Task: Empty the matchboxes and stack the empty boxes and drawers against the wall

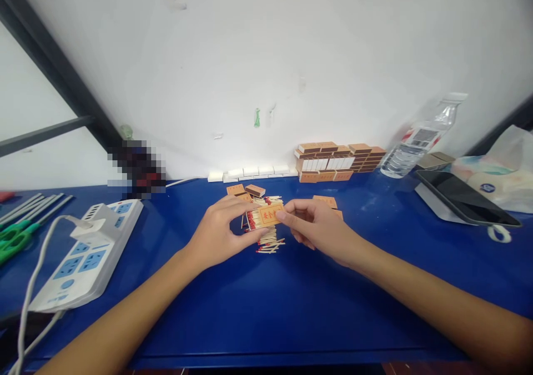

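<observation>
A matchbox [268, 216] with an orange printed sleeve is held between both hands above the blue table. Its tray sticks out on the left, filled with red-tipped matches. My left hand [219, 228] grips the tray end, thumb below and fingers above. My right hand [320, 225] pinches the sleeve's right end between thumb and index finger. Loose matches [270, 245] lie in a pile under and behind the box. Closed matchboxes [255, 190] lie just behind my left hand, and more matchboxes [326, 202] are partly hidden behind my right hand.
Along the wall stand white trays [250, 172] and stacked matchboxes [325, 161]. A water bottle [425, 133], a phone [466, 197] and a tissue pack [499, 183] are at right. The left side holds a power strip [89, 258] with a cable and green-handled scissors [19, 239].
</observation>
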A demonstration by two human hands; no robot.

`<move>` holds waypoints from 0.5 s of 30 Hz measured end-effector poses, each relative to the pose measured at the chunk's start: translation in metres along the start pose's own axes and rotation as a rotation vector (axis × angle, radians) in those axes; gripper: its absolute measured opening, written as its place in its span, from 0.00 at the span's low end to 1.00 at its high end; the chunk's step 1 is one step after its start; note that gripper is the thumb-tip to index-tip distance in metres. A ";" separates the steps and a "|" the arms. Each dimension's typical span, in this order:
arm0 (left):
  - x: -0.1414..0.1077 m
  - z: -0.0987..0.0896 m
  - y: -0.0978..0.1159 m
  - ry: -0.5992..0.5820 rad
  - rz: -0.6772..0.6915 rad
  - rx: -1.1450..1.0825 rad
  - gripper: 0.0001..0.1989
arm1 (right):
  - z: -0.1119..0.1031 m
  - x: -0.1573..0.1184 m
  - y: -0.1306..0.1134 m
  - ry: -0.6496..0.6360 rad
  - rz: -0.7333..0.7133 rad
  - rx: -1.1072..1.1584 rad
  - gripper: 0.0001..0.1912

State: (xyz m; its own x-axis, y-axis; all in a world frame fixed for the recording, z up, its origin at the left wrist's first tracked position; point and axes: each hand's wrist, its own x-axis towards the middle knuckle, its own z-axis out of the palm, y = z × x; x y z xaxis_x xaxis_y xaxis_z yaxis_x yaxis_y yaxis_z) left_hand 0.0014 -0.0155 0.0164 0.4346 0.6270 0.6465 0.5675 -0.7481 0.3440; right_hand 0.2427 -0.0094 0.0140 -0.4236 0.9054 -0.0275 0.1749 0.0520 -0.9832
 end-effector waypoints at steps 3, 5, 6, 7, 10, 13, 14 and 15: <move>0.002 -0.005 0.000 -0.047 -0.044 0.005 0.17 | -0.004 0.003 0.001 0.028 -0.015 0.001 0.22; 0.005 -0.012 -0.001 -0.077 -0.073 0.009 0.16 | -0.011 0.007 0.001 0.067 -0.023 0.013 0.23; 0.006 -0.016 -0.003 -0.099 -0.092 0.010 0.16 | -0.016 0.009 0.001 0.092 -0.026 0.014 0.23; 0.009 -0.022 -0.005 -0.133 -0.112 0.009 0.15 | -0.022 0.012 0.000 0.121 -0.028 0.011 0.24; 0.014 -0.039 -0.015 -0.275 -0.162 0.026 0.15 | -0.047 0.021 -0.002 0.231 -0.046 -0.017 0.23; 0.016 -0.053 -0.026 -0.423 -0.203 0.093 0.17 | -0.073 0.030 -0.001 0.345 -0.065 -0.058 0.24; 0.017 -0.057 -0.029 -0.456 -0.224 0.114 0.17 | -0.081 0.033 0.001 0.377 -0.070 -0.071 0.24; 0.017 -0.060 -0.032 -0.476 -0.245 0.131 0.17 | -0.087 0.036 0.003 0.405 -0.070 -0.082 0.25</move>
State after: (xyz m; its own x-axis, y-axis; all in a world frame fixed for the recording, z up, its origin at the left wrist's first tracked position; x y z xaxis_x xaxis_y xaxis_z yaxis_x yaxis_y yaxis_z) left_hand -0.0515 0.0056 0.0572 0.5295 0.8314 0.1685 0.7609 -0.5533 0.3389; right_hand 0.3052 0.0599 0.0262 -0.0565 0.9901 0.1284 0.2347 0.1382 -0.9622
